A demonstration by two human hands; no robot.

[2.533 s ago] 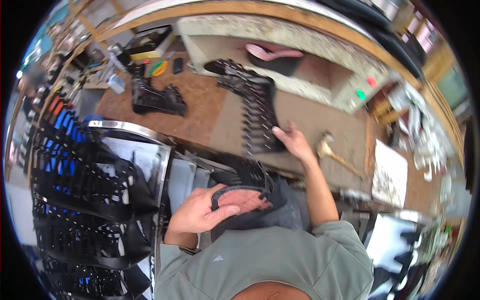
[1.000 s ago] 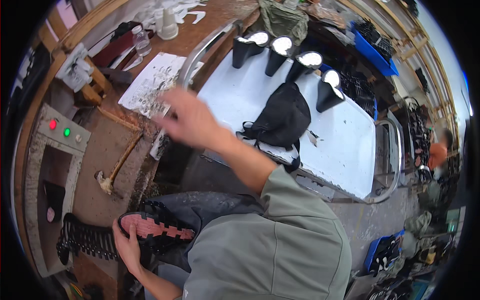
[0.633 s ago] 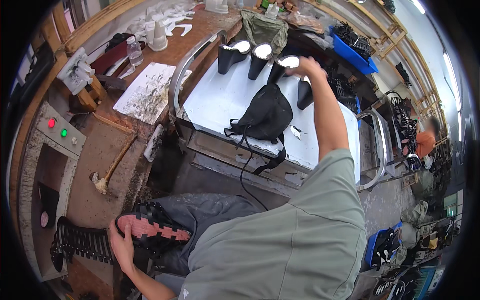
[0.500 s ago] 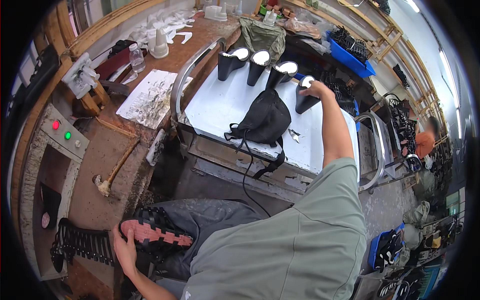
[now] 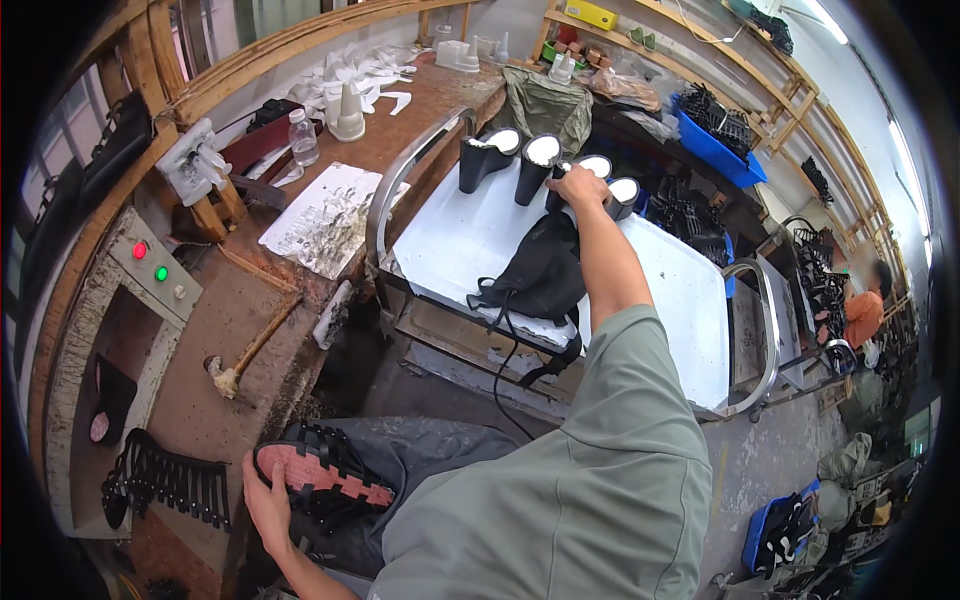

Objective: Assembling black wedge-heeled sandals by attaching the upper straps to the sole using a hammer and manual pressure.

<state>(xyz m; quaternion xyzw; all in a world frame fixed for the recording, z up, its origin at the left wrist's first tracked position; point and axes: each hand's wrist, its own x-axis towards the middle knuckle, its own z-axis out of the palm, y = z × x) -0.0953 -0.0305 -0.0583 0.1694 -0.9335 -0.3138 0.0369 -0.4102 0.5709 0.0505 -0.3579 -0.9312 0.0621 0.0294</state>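
Note:
My left hand (image 5: 268, 505) is closed round the toe end of a black strappy sandal (image 5: 330, 475), whose pinkish-red underside faces up on my lap. On the white-topped cart stand several black wedge heels (image 5: 485, 165) with white tops. My right hand (image 5: 583, 187) reaches over the cart, its fingers closed on the third wedge heel (image 5: 594, 166) from the left, partly hiding it. Just right of that hand stands another wedge heel (image 5: 624, 192). A black drawstring bag (image 5: 535, 265) lies below my right hand, partly under the forearm.
The cart (image 5: 680, 310) has metal rails. At left, the brown workbench holds a hammer (image 5: 255, 340), a clear bottle (image 5: 303, 138), stained paper (image 5: 325, 215), black strapped upper (image 5: 165, 475) and a box with red and green buttons (image 5: 150, 258). Blue bins (image 5: 715, 145) stand behind. Another person (image 5: 865, 305) is far right.
My right hand has left the rightmost wedge heel and moved left to the one beside it. My left hand still holds the sandal. The whole view has shifted slightly.

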